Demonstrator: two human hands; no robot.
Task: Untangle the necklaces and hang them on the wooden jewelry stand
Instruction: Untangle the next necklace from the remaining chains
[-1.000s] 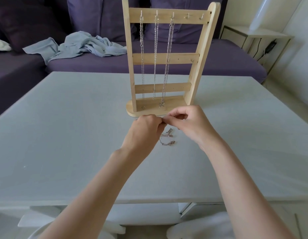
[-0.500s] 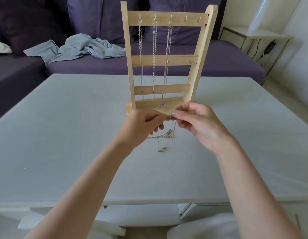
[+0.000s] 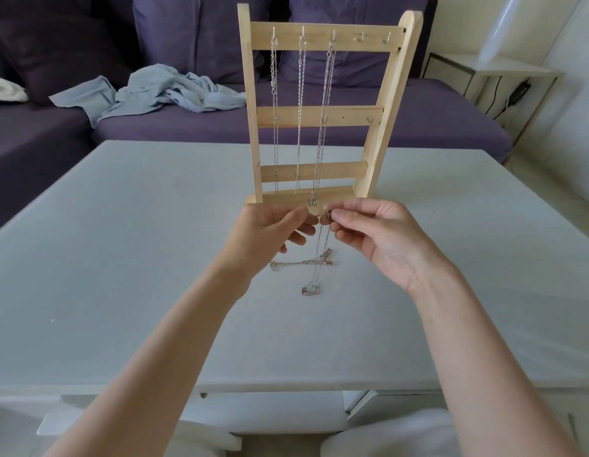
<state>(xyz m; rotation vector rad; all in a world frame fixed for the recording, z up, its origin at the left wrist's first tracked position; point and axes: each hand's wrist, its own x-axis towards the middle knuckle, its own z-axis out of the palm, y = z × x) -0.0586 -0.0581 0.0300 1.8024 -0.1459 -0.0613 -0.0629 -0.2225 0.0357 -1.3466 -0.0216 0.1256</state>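
A wooden jewelry stand [image 3: 378, 103] rises at the middle of the white table [image 3: 121, 242]. Three silver necklaces [image 3: 299, 103] hang from the three left hooks of its top bar; two hooks [image 3: 373, 37] at the right are bare. In front of the stand's base, my left hand [image 3: 270, 235] and my right hand [image 3: 382, 235] each pinch the top of a thin chain [image 3: 319, 255]. The chain hangs down between them to a small heap on the table. A second chain [image 3: 299, 262] lies crosswise under it, and the two touch.
A purple sofa [image 3: 418, 120] runs behind the table, with a crumpled light-blue cloth [image 3: 161, 90] on its seat. A white side table [image 3: 504, 74] with a dark cable stands at the back right. The table's near edge lies just under my forearms.
Both hands have risen from the tabletop, lifting the chain's top end so that it now hangs down. The other chain has stretched out sideways on the table.
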